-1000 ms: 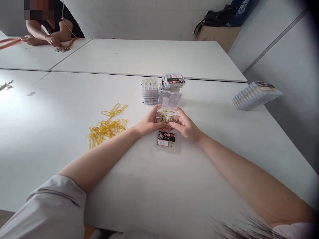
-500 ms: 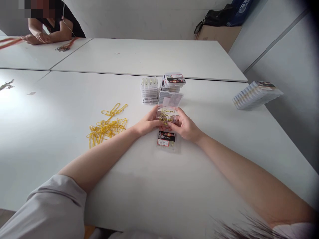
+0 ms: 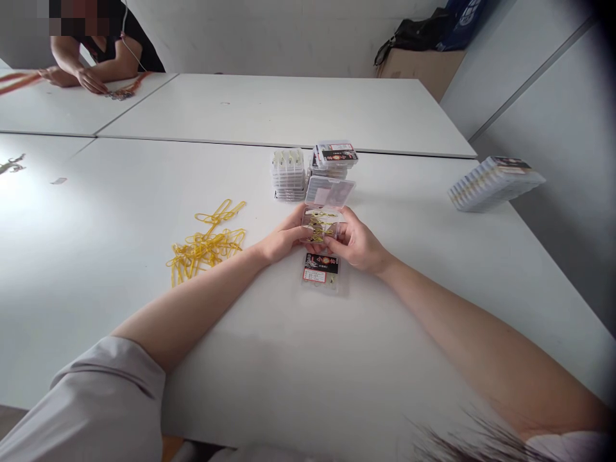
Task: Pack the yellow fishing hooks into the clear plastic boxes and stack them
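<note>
Between my two hands is a small clear plastic box [image 3: 330,192] with its lid raised. Gold-coloured metal pieces that look like fishing hooks [image 3: 319,224] lie in its compartments. My left hand [image 3: 285,239] grips the box's left side, thumb at the near left corner. On the right side, my right hand [image 3: 359,242] holds the box, with its thumb on the near edge. Just below, a closed clear box with a black and red label [image 3: 321,264] lies flat on the table. The fingers under the held box are partly hidden.
Two stacks of clear boxes, a left stack [image 3: 289,176] and a right stack [image 3: 337,154], stand behind my hands. Yellow looped cords [image 3: 206,247] lie to the left. A leaning row of boxes [image 3: 493,184] is at the far right. Another person [image 3: 103,61] sits across the table.
My left thumb has shifted slightly at the box's near left corner; both hands keep hold of it. Across the table, the other person's hand has moved to the metal pieces on the orange cords.
</note>
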A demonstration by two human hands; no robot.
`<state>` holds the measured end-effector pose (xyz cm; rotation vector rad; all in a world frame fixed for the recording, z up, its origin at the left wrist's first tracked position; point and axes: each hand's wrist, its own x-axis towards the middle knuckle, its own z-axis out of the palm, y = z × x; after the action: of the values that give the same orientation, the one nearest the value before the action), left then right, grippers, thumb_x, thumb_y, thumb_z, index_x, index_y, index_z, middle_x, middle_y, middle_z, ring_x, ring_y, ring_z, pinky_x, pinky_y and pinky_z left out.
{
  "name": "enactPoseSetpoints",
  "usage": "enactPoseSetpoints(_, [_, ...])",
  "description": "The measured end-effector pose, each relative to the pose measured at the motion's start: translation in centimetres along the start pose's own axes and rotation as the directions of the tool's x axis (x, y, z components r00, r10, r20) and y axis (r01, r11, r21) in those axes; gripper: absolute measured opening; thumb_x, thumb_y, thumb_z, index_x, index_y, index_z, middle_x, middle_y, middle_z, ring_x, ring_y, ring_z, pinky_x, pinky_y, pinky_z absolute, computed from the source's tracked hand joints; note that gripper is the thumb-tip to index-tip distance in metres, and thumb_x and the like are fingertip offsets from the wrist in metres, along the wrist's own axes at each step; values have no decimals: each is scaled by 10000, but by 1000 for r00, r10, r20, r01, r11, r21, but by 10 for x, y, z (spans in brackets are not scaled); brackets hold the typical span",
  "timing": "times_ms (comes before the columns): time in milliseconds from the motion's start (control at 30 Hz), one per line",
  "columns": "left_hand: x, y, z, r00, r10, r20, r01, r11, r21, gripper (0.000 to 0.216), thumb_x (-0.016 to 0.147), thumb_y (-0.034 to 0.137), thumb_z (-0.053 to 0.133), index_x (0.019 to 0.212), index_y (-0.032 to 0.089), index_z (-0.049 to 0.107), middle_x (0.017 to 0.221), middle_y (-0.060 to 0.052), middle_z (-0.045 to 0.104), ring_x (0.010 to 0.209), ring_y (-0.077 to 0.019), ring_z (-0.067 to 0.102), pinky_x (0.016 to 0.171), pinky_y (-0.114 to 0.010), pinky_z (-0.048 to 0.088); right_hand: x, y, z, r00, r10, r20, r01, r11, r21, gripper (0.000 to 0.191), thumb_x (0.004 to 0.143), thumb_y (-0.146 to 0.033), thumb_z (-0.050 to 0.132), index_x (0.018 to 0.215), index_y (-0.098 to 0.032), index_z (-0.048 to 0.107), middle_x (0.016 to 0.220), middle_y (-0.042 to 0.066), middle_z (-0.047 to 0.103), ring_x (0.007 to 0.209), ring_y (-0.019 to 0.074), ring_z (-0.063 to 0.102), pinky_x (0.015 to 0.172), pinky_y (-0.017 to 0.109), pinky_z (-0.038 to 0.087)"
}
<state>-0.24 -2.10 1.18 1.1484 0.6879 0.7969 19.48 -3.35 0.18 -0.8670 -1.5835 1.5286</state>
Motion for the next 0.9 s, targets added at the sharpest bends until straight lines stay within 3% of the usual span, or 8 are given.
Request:
enactPoseSetpoints(200, [-1, 2, 3, 1000, 26, -17, -26, 999, 22, 511, 752, 220, 650, 1244, 210, 514, 1069, -45, 671, 939, -212, 671, 765, -332, 554, 0, 0, -1, 1000, 5, 19, -5, 1000, 21, 539, 847, -341, 740, 1261, -251, 408, 933, 21, 736, 792, 184, 708, 706, 339, 567])
enactPoseSetpoints(433, [0, -3, 0, 998, 55, 28, -57, 995, 82, 611, 777, 287, 759, 1298, 212, 447, 968, -28, 652, 805, -151, 662, 741, -301, 559, -1, -3, 3, 999, 42, 7, -42, 995, 90, 606, 825, -350, 762, 1307, -270, 404, 991, 32, 740, 830, 200, 725, 788, 392, 606])
enactPoseSetpoints(600, [2, -5, -1, 995, 103, 18, -105, 982, 155, 684, 724, 341, 835, 1284, 201, 467, 1004, -52, 651, 931, -189, 672, 813, -317, 561, -1, -1, 2, 999, 33, -10, -33, 998, 60, 608, 821, -346, 753, 1323, -267, 419, 1018, 38, 733, 861, 200, 721, 828, 400, 616])
enactPoseSetpoints(767, [2, -7, 0, 996, 88, 11, -89, 984, 157, 692, 743, 355, 826, 1302, 219, 442, 993, -41, 647, 856, -170, 673, 773, -311, 565, -2, 0, 0, 999, 43, -33, -43, 999, 8, 623, 837, -318, 728, 1370, -266, 408, 983, 31, 736, 800, 194, 711, 760, 376, 600])
enactPoseSetpoints(900, [3, -6, 1, 991, 134, 19, -135, 974, 184, 767, 749, 330, 822, 1364, 201, 383, 1053, -67, 667, 929, -193, 683, 815, -307, 554, -1, -4, -2, 999, 41, -33, -40, 999, 26, 563, 881, -365, 669, 1374, -254, 422, 973, 30, 743, 787, 198, 710, 737, 362, 583])
